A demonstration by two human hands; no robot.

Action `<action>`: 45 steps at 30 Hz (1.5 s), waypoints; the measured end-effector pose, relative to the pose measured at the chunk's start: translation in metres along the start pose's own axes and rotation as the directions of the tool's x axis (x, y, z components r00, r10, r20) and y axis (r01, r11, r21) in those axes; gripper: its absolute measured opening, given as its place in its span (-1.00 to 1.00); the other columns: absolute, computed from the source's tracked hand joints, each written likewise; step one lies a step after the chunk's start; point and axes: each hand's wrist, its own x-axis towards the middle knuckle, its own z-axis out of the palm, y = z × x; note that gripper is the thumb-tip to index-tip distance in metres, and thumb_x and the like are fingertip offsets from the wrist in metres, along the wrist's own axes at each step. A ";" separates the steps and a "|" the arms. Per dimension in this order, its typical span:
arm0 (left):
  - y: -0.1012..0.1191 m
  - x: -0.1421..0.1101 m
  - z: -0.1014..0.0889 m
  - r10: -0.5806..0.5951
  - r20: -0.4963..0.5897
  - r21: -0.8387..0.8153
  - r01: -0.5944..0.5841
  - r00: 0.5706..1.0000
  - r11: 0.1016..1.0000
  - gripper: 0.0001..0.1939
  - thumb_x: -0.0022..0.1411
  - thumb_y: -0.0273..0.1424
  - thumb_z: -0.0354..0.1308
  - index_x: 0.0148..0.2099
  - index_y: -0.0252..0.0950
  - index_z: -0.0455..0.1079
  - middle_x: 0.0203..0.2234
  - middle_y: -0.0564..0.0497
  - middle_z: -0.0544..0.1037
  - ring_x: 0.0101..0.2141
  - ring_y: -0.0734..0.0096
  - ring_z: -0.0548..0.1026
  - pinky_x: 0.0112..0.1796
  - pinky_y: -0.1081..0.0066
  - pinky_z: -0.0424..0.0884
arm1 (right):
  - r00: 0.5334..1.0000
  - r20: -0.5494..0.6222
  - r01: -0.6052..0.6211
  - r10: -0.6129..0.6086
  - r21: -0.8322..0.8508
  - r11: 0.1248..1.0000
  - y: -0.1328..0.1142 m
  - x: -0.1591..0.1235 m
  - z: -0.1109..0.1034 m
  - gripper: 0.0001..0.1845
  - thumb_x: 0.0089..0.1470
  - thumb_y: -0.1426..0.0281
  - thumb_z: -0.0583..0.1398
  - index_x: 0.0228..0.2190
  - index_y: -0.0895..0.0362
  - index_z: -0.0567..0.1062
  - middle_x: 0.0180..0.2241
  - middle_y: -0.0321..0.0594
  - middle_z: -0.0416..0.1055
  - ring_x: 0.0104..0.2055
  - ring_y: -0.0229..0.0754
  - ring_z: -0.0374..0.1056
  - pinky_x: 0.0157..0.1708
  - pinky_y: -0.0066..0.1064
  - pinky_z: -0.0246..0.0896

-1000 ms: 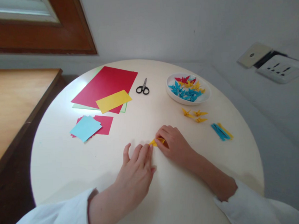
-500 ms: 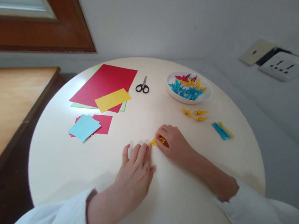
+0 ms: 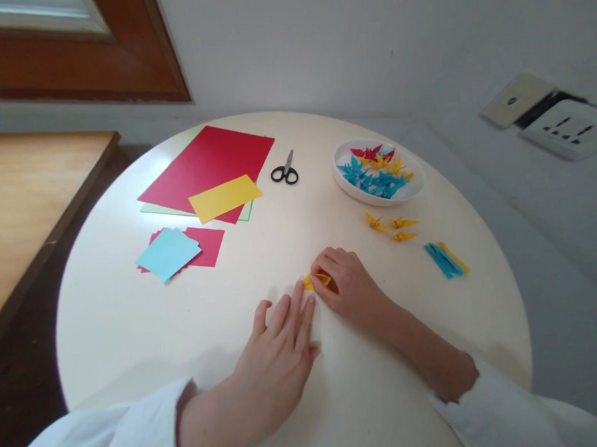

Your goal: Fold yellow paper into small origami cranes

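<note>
A small folded piece of yellow paper lies at the middle of the white round table. My right hand grips it, fingers bent over its right part and hiding some of it. My left hand rests flat from the left, its fingers spread and one fingertip touching the paper's left end. Beyond my right hand sit three yellow origami cranes.
A white dish of red, yellow and blue cranes stands at the back right; blue and yellow paper strips lie nearer. Scissors are at the back. On the left are red sheets, a yellow rectangle and light-blue squares.
My left hand has shifted slightly right, and its fingers have spread further apart beside the yellow paper. My right hand keeps its grip in nearly the same place.
</note>
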 end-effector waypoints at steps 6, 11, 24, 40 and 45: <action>0.000 0.000 -0.003 -0.018 0.036 0.008 0.018 0.999 1.000 -0.55 0.31 -0.31 -0.19 0.14 -0.41 0.24 0.09 -0.21 0.34 0.02 0.10 0.29 -0.07 0.10 0.14 | 1.000 0.023 -0.017 0.017 0.004 1.000 -0.001 -0.001 -0.001 -0.91 0.05 0.46 0.10 -0.48 0.15 0.34 -0.38 -0.21 0.39 -0.31 -0.17 0.23 -0.31 -0.33 -0.01; 0.001 -0.001 -0.002 -0.007 -0.003 0.015 0.007 1.000 1.000 -0.55 0.31 -0.33 -0.20 0.14 -0.42 0.23 0.08 -0.19 0.35 0.04 0.11 0.25 -0.06 0.10 0.11 | 1.000 -0.011 0.000 0.000 -0.009 1.000 0.000 -0.001 0.002 -0.90 0.05 0.46 0.10 -0.49 0.13 0.33 -0.40 -0.23 0.38 -0.33 -0.18 0.22 -0.32 -0.34 -0.03; 0.005 -0.003 -0.001 0.006 -0.012 0.015 -0.006 1.000 1.000 -0.53 0.30 -0.27 -0.19 0.16 -0.36 0.21 0.05 -0.20 0.39 0.02 0.08 0.26 -0.07 0.12 0.09 | 0.999 -0.031 0.004 -0.005 -0.034 0.999 0.000 0.000 0.004 -0.90 0.04 0.47 0.10 -0.50 0.14 0.33 -0.41 -0.24 0.38 -0.35 -0.19 0.21 -0.34 -0.34 -0.06; 0.005 -0.003 -0.003 -0.016 -0.009 0.028 0.017 1.000 0.999 -0.53 0.28 -0.24 -0.14 0.15 -0.35 0.23 0.08 -0.24 0.34 0.00 0.07 0.30 -0.06 0.11 0.08 | 1.000 -0.024 0.001 -0.001 -0.007 1.000 -0.001 0.000 0.003 -0.89 0.06 0.48 0.08 -0.50 0.14 0.32 -0.41 -0.22 0.37 -0.34 -0.18 0.22 -0.33 -0.34 -0.05; 0.006 -0.004 -0.002 -0.012 -0.010 0.034 0.013 1.000 0.999 -0.53 0.29 -0.24 -0.15 0.14 -0.36 0.24 0.05 -0.24 0.37 0.01 0.09 0.29 -0.06 0.13 0.08 | 1.000 -0.022 0.000 -0.001 -0.031 1.000 -0.001 -0.001 0.003 -0.89 0.05 0.48 0.07 -0.50 0.14 0.31 -0.42 -0.22 0.36 -0.34 -0.17 0.20 -0.33 -0.33 -0.05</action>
